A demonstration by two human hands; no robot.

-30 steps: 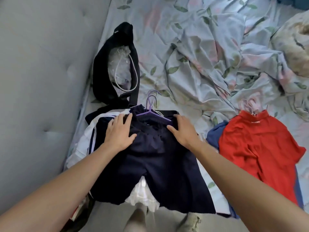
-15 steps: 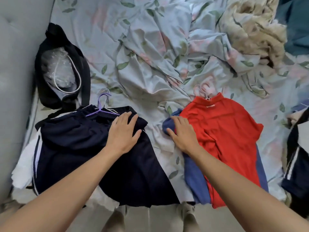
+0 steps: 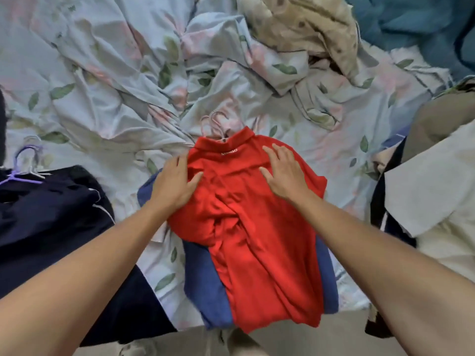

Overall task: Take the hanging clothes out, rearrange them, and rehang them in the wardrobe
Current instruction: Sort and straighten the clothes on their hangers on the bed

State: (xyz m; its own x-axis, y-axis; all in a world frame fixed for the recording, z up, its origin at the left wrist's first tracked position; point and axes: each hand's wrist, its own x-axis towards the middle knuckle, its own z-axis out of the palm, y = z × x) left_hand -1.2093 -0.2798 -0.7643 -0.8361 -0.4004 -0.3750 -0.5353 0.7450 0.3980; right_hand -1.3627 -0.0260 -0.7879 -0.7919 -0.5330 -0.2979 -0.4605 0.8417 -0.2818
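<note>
A red polo shirt [image 3: 257, 240] lies face down on the bed, on top of a blue garment [image 3: 203, 286] whose edges show at both sides. Pink hanger hooks [image 3: 214, 124] stick out above the red collar. My left hand [image 3: 174, 185] presses flat on the shirt's left shoulder, fingers straight. My right hand [image 3: 285, 173] lies flat on its right shoulder, fingers spread. To the left lies a dark navy garment [image 3: 51, 222] with a purple hanger [image 3: 21, 168].
The bed has a rumpled floral sheet [image 3: 115, 86]. A beige blanket [image 3: 303, 29] and teal cloth [image 3: 416, 24] are bunched at the back right. Cream and dark clothes [image 3: 431, 201] are piled at the right edge. The floor [image 3: 295, 340] shows below.
My view swung right from the navy garment to the red shirt. Both hands left the navy garment; the right reached the red and blue pile first, and both now press on the red shirt's shoulders.
</note>
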